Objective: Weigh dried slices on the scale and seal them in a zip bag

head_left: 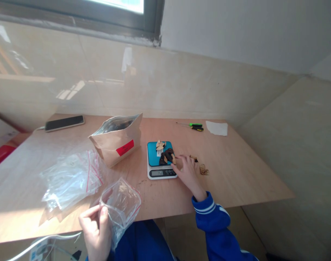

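My left hand [96,230] pinches the rim of a clear zip bag [124,203] with a red seal line; its mouth gapes and nothing shows inside. A white kitchen scale [162,173] with a blue top stands in front of me, its display reading too small to make out. On it lie pale dried slices [160,145] and dark brown dried pieces [167,156]. My right hand [186,172] rests at the scale's right edge, fingers apart, thumb and index close to the dark pieces. Partly behind its fingers lies another dark piece [194,158]. A light brown, tangled dried piece [203,169] sits right of the hand.
A brown paper pouch [119,145] with a red label stands open left of the scale. A pile of clear zip bags [73,179] lies nearer. Behind are a phone [64,123], two screwdrivers [195,127] and white paper [216,128]. A white cable [51,237] hangs below the table's front edge.
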Demonstrator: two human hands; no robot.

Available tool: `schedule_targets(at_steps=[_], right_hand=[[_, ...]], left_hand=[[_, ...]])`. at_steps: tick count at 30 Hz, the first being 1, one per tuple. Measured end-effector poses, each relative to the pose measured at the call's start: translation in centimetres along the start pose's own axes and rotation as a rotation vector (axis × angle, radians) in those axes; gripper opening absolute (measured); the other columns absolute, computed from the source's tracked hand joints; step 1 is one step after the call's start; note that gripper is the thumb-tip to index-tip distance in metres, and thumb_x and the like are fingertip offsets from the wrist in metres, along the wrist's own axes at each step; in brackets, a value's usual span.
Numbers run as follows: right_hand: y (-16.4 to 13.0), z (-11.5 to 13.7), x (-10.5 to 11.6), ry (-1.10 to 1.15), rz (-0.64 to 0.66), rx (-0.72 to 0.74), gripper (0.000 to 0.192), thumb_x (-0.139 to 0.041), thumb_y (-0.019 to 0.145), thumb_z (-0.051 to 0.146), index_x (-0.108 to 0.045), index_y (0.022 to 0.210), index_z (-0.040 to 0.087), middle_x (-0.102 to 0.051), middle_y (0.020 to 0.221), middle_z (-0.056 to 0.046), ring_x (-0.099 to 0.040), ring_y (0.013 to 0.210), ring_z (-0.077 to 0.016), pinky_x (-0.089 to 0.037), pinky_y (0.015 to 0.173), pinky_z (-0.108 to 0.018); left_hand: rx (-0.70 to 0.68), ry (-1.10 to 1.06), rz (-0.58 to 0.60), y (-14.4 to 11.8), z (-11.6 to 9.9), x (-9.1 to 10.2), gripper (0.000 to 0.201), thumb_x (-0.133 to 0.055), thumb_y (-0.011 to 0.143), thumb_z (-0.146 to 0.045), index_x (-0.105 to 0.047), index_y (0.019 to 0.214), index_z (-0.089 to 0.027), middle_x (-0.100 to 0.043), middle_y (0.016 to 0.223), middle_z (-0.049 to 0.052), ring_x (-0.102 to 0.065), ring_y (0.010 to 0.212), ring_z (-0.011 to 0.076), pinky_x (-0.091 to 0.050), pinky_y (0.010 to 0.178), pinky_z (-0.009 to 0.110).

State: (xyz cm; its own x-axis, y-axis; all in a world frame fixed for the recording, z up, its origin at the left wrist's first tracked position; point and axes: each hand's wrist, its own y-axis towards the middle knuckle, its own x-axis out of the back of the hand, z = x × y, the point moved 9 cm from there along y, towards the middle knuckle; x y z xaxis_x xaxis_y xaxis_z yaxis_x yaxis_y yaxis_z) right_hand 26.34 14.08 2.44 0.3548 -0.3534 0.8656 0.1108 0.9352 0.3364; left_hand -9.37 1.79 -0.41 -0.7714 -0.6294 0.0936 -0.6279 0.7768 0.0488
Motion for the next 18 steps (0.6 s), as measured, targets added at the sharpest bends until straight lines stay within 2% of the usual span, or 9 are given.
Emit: schedule_targets(at_steps=[2,5,10,13,15,18], right_hand=[[0.2,-0.5,-0.4,0.014,0.001,-0.016,0.028,-0.052,0.088,0.041,-0.065,0.102,0.020,-0.067,0.108,-0.010,-0.055,0.098,-0.0280,-0.037,0.084,-0.041],[0.0,-2.5,0.4,0.039,-0.053,-0.064,0.030,-0.049,0.088,0.043,-0.067,0.094,0.020,-0.068,0.105,-0.010,-0.056,0.098,-0.0282,-0.036,0.084,-0.042],[-1.5,-9.0,3.7,-0.036,-0.166,-0.270,0.039,-0.047,0.085,0.047,-0.068,0.099,0.017,-0.067,0.106,-0.014,-0.056,0.101,-0.0318,-0.035,0.086,-0.048],[-2.9,-11.8,4.2,-0.157,-0.106,-0.342,0.039,-0.047,0.085,0.044,-0.067,0.104,0.017,-0.064,0.112,-0.016,-0.053,0.104,-0.0346,-0.036,0.086,-0.052],[-3.7,-12.4,4.0,-0.192,-0.062,-0.337,0.041,-0.048,0.085,0.043,-0.065,0.112,0.018,-0.060,0.119,-0.016,-0.050,0.109,-0.0361,-0.036,0.086,-0.054],[-4.4,-11.1,4.0,-0.171,-0.096,-0.255,0.042,-0.047,0.087,0.042,-0.060,0.121,0.021,-0.055,0.126,-0.015,-0.048,0.113,-0.0353,-0.037,0.087,-0.053]], left_hand=[[-0.010,-0.007,-0.002,0.1,-0.1,0.1,0.039,-0.067,0.071,-0.052,-0.050,0.090,-0.022,-0.053,0.078,-0.002,-0.053,0.069,0.0160,-0.044,0.068,0.033],[-0.029,0.009,-0.051,0.5,0.1,0.7,0.042,-0.069,0.067,-0.053,-0.051,0.088,-0.021,-0.057,0.080,0.000,-0.057,0.073,0.0178,-0.045,0.067,0.032],[-0.034,0.016,-0.054,0.6,0.1,0.8,0.042,-0.068,0.067,-0.054,-0.051,0.087,-0.021,-0.058,0.080,0.000,-0.059,0.072,0.0171,-0.046,0.065,0.031],[-0.006,-0.004,-0.028,0.2,-0.1,0.3,0.042,-0.068,0.068,-0.055,-0.051,0.088,-0.022,-0.054,0.077,-0.002,-0.054,0.066,0.0149,-0.047,0.065,0.031],[0.011,-0.019,-0.012,-0.1,-0.4,-0.1,0.042,-0.067,0.068,-0.056,-0.050,0.088,-0.023,-0.053,0.076,-0.002,-0.052,0.065,0.0141,-0.048,0.066,0.031],[0.018,-0.044,0.013,-0.3,-0.8,-0.7,0.041,-0.067,0.069,-0.055,-0.049,0.088,-0.024,-0.053,0.074,-0.003,-0.049,0.061,0.0133,-0.050,0.070,0.034]])
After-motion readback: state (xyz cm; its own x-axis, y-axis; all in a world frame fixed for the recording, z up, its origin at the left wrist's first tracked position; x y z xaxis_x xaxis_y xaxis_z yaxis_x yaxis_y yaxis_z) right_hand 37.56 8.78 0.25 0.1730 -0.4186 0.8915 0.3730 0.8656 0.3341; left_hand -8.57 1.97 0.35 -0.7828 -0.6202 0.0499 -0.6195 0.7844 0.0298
